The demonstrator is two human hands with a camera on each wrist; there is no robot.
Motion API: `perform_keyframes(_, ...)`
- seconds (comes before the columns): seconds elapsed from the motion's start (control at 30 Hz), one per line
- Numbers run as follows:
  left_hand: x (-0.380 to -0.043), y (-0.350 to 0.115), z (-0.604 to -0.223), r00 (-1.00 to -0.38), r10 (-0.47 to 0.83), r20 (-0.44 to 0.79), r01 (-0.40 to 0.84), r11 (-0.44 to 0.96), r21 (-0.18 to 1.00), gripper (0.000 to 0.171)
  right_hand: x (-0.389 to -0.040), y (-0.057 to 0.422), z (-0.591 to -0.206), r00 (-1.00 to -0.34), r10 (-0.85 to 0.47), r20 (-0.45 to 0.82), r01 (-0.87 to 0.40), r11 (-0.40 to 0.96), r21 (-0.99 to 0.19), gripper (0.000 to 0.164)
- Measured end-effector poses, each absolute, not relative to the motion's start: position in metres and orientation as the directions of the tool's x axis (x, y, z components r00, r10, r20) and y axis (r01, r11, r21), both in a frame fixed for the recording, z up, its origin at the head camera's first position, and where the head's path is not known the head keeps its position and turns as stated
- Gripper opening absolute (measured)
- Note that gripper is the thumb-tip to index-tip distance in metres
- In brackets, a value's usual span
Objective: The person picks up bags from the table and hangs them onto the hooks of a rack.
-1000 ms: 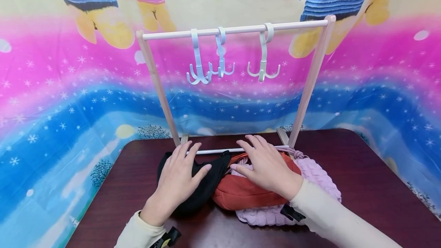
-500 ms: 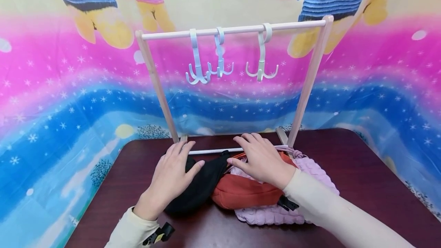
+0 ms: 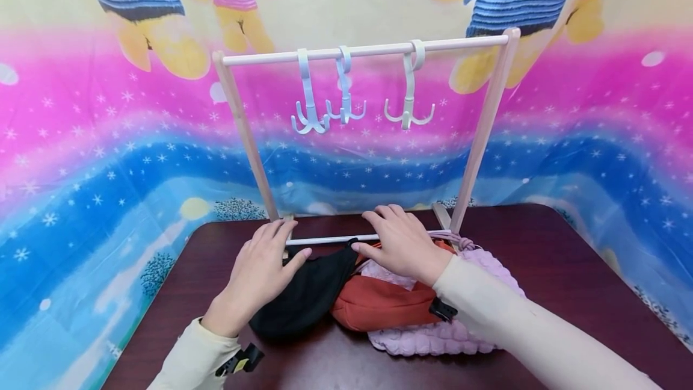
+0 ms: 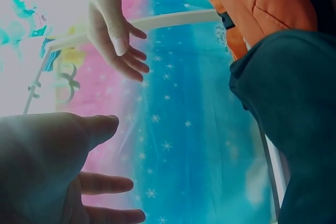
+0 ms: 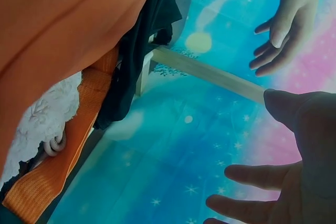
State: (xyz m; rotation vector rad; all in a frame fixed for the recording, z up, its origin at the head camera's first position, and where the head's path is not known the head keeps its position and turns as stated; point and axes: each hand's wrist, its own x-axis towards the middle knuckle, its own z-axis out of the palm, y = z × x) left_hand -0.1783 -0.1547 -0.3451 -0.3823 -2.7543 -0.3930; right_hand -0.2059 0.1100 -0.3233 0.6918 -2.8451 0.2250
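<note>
My left hand (image 3: 258, 272) is over the left side of a black cloth item (image 3: 303, 294), whose kind I cannot tell. Its fingers are spread and hold nothing. My right hand (image 3: 403, 239), also with fingers extended and nothing in them, is above a rust-red bag (image 3: 379, 306). An orange strap (image 5: 58, 182) of that bag shows in the right wrist view. Partly beneath the red bag lies a lilac puffy-textured bag (image 3: 433, 340) with a knotted cord handle (image 3: 462, 242). Both wrist views show the hands apart from the things below.
Behind the bags stands a wooden rack (image 3: 479, 137) with a top bar and a low white bar (image 3: 330, 239). Two pale blue hooks (image 3: 308, 119) and one pale green hook (image 3: 408, 113) hang from the top. Everything stands on a dark red-brown table (image 3: 178, 318) before a printed cloth backdrop (image 3: 108, 155).
Both hands have drifted a little to the left, uncovering more of the black item and the lilac bag. The bags and hooks keep their places.
</note>
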Motion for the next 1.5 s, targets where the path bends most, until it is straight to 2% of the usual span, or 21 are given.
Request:
perform_keyframes(0.27, -0.187, -0.166, -0.342, -0.928, 0.195, 0.316, 0.277, 0.932, 0.236, 0.063, -0.216, 0.105, -0.324, -0.894, -0.423, 0.15, -0.443, 0.885, -0.144, 0.067)
perform_keyframes(1.5, -0.225, -0.194, -0.348, -0.952, 0.166, 0.259, 0.219, 0.956, 0.195, 0.057, -0.252, 0.085, -0.325, -0.906, -0.422, 0.021, -0.422, 0.902, -0.092, 0.069)
